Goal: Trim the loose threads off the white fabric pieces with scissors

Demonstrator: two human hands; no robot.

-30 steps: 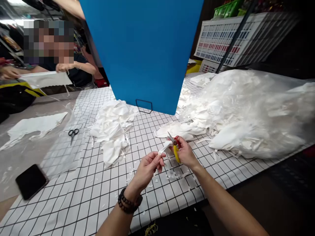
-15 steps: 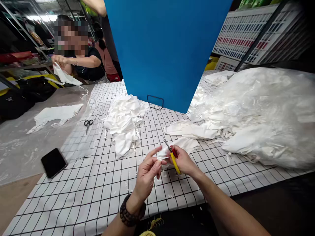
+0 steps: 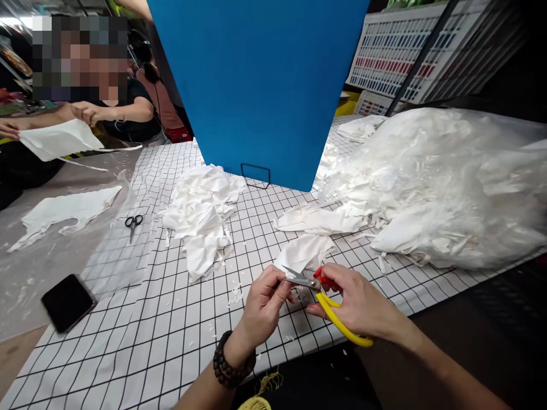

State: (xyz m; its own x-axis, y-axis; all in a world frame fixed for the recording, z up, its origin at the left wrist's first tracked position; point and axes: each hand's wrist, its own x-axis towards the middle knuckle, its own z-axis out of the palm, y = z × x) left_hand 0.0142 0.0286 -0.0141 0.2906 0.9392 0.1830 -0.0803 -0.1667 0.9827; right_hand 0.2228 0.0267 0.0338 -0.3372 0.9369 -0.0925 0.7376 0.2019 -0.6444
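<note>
My right hand [image 3: 352, 299] grips a pair of scissors [image 3: 337, 322] with one red and one yellow handle. Their blades are parted and point left, right at the fingertips of my left hand [image 3: 265, 302]. Closed in a pinch, that left hand holds the edge of a white cloth piece [image 3: 305, 250], which spreads over the table beyond the fingers. The exact bit between the blades is too small to make out. Tiny white scraps [image 3: 235, 293] are scattered on the black-and-white grid tablecloth [image 3: 158, 341] around my hands.
A heap of white cloth pieces [image 3: 200, 199] lies left of centre, before a tall blue board [image 3: 260, 85]. A big clear bag of white cloth [image 3: 448, 188] fills the right. Black-handled scissors [image 3: 133, 222] and a phone [image 3: 68, 303] lie left. A co-worker [image 3: 132, 108] handles white cloth.
My right hand has turned the scissors so the blades lie nearly level and the yellow handle swings outward. My left fingers have drawn together. The co-worker has stretched the cloth out sideways. The view has shifted right.
</note>
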